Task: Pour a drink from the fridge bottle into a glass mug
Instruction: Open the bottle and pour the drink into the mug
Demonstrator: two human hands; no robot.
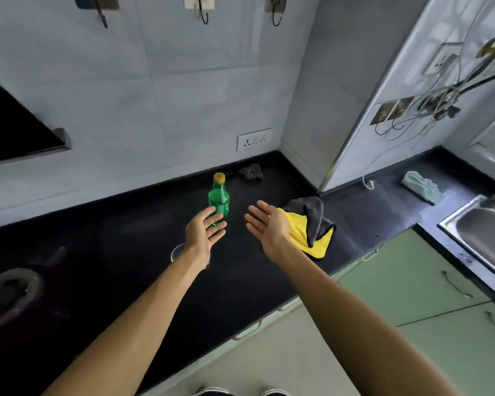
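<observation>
A green bottle [219, 200] with a yellow cap stands upright on the black counter [126, 252]. My left hand [203, 234] is stretched out in front of its lower part, fingers straight, holding nothing. My right hand [266, 228] is open too, palm turned inward, a little to the right of the bottle and apart from it. A glass mug [177, 252] shows only as a curved rim beside my left wrist; my forearm hides most of it.
A yellow and grey cloth [312, 224] lies just right of my right hand. A dark crumpled lump [251, 172] sits near the back corner. A steel sink [480, 227] is at the far right, a pale sponge [422, 186] behind it. A round burner [10, 292] is at left.
</observation>
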